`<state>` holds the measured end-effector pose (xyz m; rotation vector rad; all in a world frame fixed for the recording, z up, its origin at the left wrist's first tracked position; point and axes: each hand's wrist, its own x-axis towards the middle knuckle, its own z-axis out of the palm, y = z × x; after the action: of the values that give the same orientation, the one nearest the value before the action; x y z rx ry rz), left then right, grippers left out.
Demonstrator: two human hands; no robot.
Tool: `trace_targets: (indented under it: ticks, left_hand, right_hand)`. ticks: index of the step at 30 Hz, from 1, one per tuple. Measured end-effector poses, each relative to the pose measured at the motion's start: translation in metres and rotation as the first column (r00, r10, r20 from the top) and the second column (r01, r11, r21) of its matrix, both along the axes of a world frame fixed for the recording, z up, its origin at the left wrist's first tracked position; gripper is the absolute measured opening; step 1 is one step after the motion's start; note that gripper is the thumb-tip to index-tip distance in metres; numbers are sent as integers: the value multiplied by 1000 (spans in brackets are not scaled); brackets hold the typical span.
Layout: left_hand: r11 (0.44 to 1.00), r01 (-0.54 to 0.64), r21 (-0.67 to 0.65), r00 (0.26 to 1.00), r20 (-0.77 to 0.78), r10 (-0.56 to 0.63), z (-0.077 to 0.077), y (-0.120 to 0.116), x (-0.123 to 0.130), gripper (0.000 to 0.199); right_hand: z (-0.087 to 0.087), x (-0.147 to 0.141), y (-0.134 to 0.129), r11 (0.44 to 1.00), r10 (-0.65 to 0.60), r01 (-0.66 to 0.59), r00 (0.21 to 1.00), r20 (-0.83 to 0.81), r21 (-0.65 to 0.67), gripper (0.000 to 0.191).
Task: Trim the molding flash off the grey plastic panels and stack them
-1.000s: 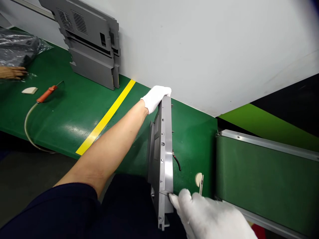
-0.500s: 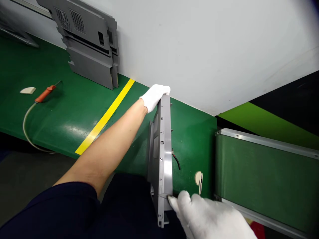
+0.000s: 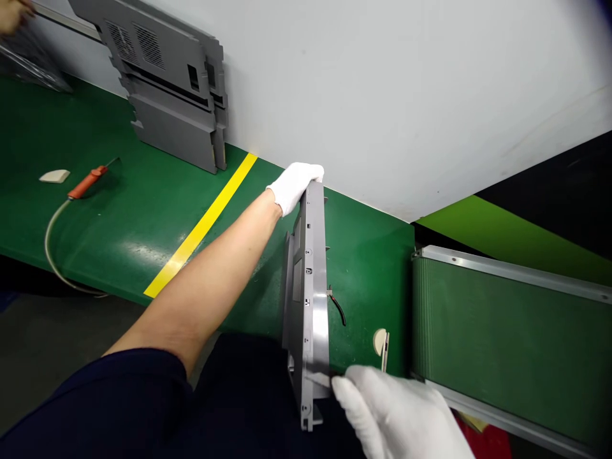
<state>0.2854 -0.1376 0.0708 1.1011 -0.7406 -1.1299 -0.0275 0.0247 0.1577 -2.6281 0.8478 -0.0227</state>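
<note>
A grey plastic panel [image 3: 315,274] with small slots along its edge stands on its side in front of me. My left hand [image 3: 296,187], in a white glove, is closed over the panel's far end. Gloved too, my right hand [image 3: 401,408] is closed near the panel's near end. From its fingertips a thin-bladed knife [image 3: 319,379] reaches to the panel's edge; the handle is hidden in the hand. Beside the panel lies a tool with a black and red handle [image 3: 338,309], partly hidden behind it.
Two grey vented panels [image 3: 167,95] lean on the white wall. An orange-handled tool [image 3: 87,182] with a hose and a pale wedge [image 3: 55,176] lie left of the yellow tape [image 3: 201,226]. A green conveyor [image 3: 511,338] stands right. Another person's hand [image 3: 14,14] is at upper left.
My right hand has shifted slightly, and the blade shows broader against the panel's edge. Another person's hand has come into view at upper left, by the dark plastic. My left hand keeps its hold.
</note>
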Motion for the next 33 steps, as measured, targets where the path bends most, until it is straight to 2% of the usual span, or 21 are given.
trace_targets:
  ticks: [1,2,4,6,8,11,13,16,17,19,21,23,27,29,31,33]
  left_hand:
    - [1000,-2,-5,1000,-3,2,0,0,0,29]
    - [1000,-1,-9,1000,-10,1,0,0,0,29]
    - [1000,3,-8,1000,-28,-3,0,1,-1,31]
    - [1000,7,-2,999,-34,-8,1,1,-2,32]
    - [1000,0,-2,1000,-15,0,1,1,-3,32]
    - [1000,-13,-11,1000,1,13,1,1,-3,31]
    - [1000,-11,-24,1000,-7,10,-1,1,-2,30]
    - [999,-9,-34,1000,2,9,-4,0,1,29]
    - [999,-7,-32,1000,7,7,-5,0,2,29]
    - [999,-6,-33,1000,16,6,-7,-1,3,30]
    - [1000,-5,-29,1000,17,5,-9,-2,5,31]
    - [1000,-4,-9,1000,10,4,-10,-3,6,29]
    - [999,-33,-6,999,16,34,-9,-3,7,21]
    - [999,-49,-18,999,0,49,-7,-2,8,25]
    - [999,-43,-13,998,-45,42,-5,1,10,32]
    - [1000,-22,21,995,-98,24,-3,3,11,42]
  right_hand:
    - [0,4,-2,984,-103,98,994,26,150,45]
    - [-1,10,-4,938,-203,186,979,29,293,47]
    - [-5,23,-7,811,-351,315,936,-21,493,49]
    - [-11,37,-7,707,-428,391,900,-84,590,51]
    - [-15,47,-5,624,-465,441,873,-147,645,49]
    - [-13,49,-2,534,-441,459,868,-229,710,38]
    - [-7,40,-5,491,-340,428,896,-285,759,34]
    - [8,23,-20,453,-183,351,936,-300,819,40]
    - [12,19,-27,456,-188,336,941,-280,824,44]
    - [18,13,-41,492,-274,324,939,-209,808,50]
    - [20,15,-55,551,-366,321,923,-123,770,52]
    - [18,24,-70,632,-393,308,918,-49,711,50]
    - [8,58,-106,828,-322,255,946,50,499,51]
    - [3,78,-128,910,-262,218,962,82,352,54]
    - [-1,98,-149,962,-208,189,974,84,200,57]
    - [-3,117,-167,985,-163,159,985,52,73,60]
